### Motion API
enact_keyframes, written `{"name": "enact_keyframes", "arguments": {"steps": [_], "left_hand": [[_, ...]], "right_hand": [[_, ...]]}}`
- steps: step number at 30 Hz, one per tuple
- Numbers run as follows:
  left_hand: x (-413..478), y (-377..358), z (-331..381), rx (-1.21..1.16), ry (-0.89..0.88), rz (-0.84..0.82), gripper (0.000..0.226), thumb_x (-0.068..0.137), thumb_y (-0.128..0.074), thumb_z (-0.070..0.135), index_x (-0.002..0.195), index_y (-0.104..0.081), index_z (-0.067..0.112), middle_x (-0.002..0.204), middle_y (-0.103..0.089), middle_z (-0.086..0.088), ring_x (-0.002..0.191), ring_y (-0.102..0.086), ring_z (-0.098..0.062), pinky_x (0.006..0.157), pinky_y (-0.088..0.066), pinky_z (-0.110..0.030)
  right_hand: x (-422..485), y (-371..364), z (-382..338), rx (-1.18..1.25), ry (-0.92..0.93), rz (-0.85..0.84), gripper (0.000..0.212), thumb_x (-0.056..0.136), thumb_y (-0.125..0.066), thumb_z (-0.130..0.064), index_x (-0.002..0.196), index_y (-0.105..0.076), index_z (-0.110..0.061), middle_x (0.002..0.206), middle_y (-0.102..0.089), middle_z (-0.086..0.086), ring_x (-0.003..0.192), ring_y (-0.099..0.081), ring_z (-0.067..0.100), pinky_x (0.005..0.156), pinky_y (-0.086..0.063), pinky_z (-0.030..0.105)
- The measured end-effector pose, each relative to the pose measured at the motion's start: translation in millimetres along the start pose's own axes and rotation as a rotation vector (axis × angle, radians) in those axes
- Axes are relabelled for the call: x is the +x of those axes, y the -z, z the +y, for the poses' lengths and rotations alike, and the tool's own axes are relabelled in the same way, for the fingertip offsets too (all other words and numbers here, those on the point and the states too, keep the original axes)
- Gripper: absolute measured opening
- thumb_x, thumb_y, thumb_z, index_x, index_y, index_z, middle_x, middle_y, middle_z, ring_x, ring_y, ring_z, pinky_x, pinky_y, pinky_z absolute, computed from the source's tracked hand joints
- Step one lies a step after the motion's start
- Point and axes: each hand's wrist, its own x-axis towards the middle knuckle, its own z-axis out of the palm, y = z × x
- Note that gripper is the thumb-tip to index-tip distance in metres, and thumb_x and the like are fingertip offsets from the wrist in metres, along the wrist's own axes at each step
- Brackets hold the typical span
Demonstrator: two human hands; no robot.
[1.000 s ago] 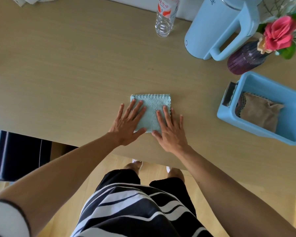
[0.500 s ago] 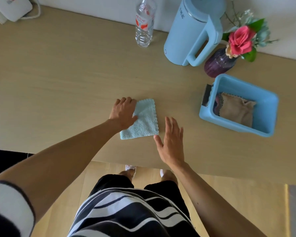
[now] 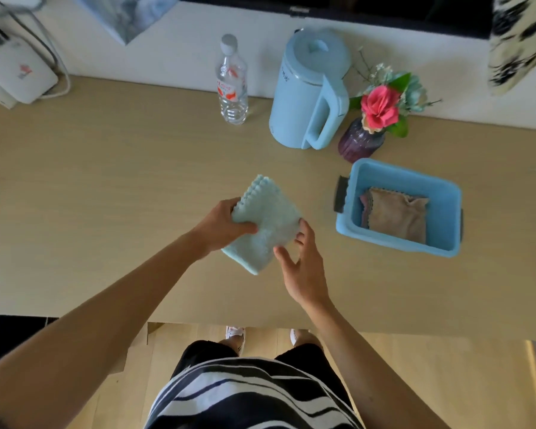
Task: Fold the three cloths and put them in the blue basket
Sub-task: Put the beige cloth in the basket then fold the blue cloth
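Note:
A folded light blue cloth (image 3: 268,218) with a scalloped edge is lifted off the wooden table, tilted. My left hand (image 3: 222,226) grips its left side, thumb on top. My right hand (image 3: 300,264) has its fingers spread and touches the cloth's right lower edge. The blue basket (image 3: 446,193) stands on the table to the right of the cloth. Inside it lies a folded brown cloth (image 3: 396,213) on top of a pinkish cloth (image 3: 365,205) that shows only at its left edge.
Along the back stand a clear water bottle (image 3: 232,85), a light blue kettle (image 3: 310,91) and a purple vase with flowers (image 3: 361,140) just behind the basket. A white device with a cable (image 3: 16,72) sits at the far left. The table's near edge (image 3: 260,323) runs below my hands.
The blue cloth lay flat under both hands. My left hand has taken it by the left side and lifted it, while my right hand came off and now meets its right edge.

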Motion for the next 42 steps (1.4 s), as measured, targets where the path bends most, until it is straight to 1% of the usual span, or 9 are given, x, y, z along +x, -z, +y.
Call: {"name": "enact_keyframes", "arguments": {"steps": [4, 9, 13, 17, 21, 24, 28, 35, 42], "left_hand": [[-10, -31, 38, -0.394, -0.058, -0.064, 0.044, 0.08, -0.077, 0.008, 0.121, -0.062, 0.008, 0.113, -0.073, -0.016, 0.099, -0.073, -0.03, 0.075, -0.059, -0.031], [-1, -88, 78, -0.582, -0.107, -0.09, 0.051, 0.079, -0.075, 0.012, 0.127, -0.059, 0.006, 0.122, -0.068, -0.019, 0.11, -0.068, -0.034, 0.09, -0.057, -0.046], [21, -134, 115, -0.46, -0.155, 0.072, 0.043, 0.071, -0.077, 0.025, 0.109, -0.061, 0.015, 0.099, -0.073, -0.006, 0.087, -0.068, -0.021, 0.081, -0.056, -0.042], [51, -177, 138, -0.204, -0.285, 0.125, 0.053, 0.078, -0.072, 0.01, 0.12, -0.044, 0.029, 0.091, -0.065, 0.003, 0.074, -0.06, -0.015, 0.072, -0.054, -0.034], [84, -212, 138, 0.182, -0.405, 0.06, 0.048, 0.078, -0.065, 0.008, 0.123, -0.059, 0.025, 0.109, -0.062, 0.002, 0.092, -0.061, -0.018, 0.088, -0.053, -0.032], [105, -228, 125, 0.359, -0.301, -0.029, 0.047, 0.081, -0.07, 0.006, 0.125, -0.064, 0.021, 0.127, -0.054, -0.009, 0.103, -0.061, -0.023, 0.092, -0.046, -0.022], [123, -236, 108, 0.459, -0.197, -0.136, 0.071, 0.075, -0.082, 0.01, 0.14, -0.053, 0.017, 0.134, -0.042, -0.012, 0.115, -0.053, -0.025, 0.096, -0.042, -0.022], [136, -255, 108, 0.672, -0.106, -0.204, 0.095, 0.07, -0.086, 0.013, 0.151, -0.035, 0.01, 0.145, -0.031, -0.017, 0.131, -0.043, -0.031, 0.107, -0.034, -0.026], [141, -275, 106, 0.914, -0.108, -0.254, 0.091, 0.069, -0.085, 0.022, 0.145, -0.037, 0.011, 0.142, -0.025, -0.019, 0.113, -0.055, -0.042, 0.103, -0.048, -0.043]], "right_hand": [[18, 57, -25, 0.516, -0.184, -0.019, 0.054, 0.094, -0.067, -0.013, 0.138, -0.039, -0.027, 0.131, -0.064, 0.005, 0.115, -0.065, 0.015, 0.089, -0.054, 0.023], [37, 134, -26, 0.617, -0.096, 0.028, 0.039, 0.089, -0.062, 0.011, 0.105, -0.042, -0.019, 0.082, -0.076, -0.003, 0.077, -0.069, 0.006, 0.072, -0.055, 0.025], [53, 200, -13, 0.44, -0.022, 0.176, 0.044, 0.083, -0.069, 0.007, 0.09, -0.039, -0.024, 0.081, -0.063, 0.006, 0.07, -0.062, 0.011, 0.067, -0.049, 0.027], [70, 252, 7, 0.181, 0.096, 0.207, 0.028, 0.08, -0.063, -0.009, 0.085, -0.043, -0.029, 0.08, -0.053, 0.002, 0.073, -0.048, 0.018, 0.067, -0.04, 0.035], [95, 284, 30, -0.114, 0.039, 0.109, 0.014, 0.076, -0.063, -0.018, 0.084, -0.061, -0.029, 0.083, -0.063, 0.007, 0.064, -0.052, 0.023, 0.065, -0.043, 0.034], [107, 292, 39, -0.249, -0.087, -0.058, 0.04, 0.073, -0.074, -0.021, 0.112, -0.068, -0.031, 0.107, -0.065, -0.002, 0.087, -0.061, 0.015, 0.078, -0.045, 0.029], [119, 290, 45, -0.505, -0.198, -0.178, 0.068, 0.076, -0.079, -0.011, 0.14, -0.055, -0.017, 0.138, -0.051, 0.008, 0.108, -0.056, 0.02, 0.08, -0.037, 0.021], [133, 269, 61, -0.795, -0.25, -0.219, 0.049, 0.084, -0.065, -0.006, 0.132, -0.052, -0.008, 0.144, -0.032, 0.018, 0.121, -0.057, 0.029, 0.112, -0.033, 0.038], [132, 256, 67, -1.019, -0.15, -0.214, 0.041, 0.088, -0.059, 0.006, 0.128, -0.056, 0.001, 0.146, -0.026, 0.023, 0.112, -0.059, 0.035, 0.094, -0.049, 0.036]]}}
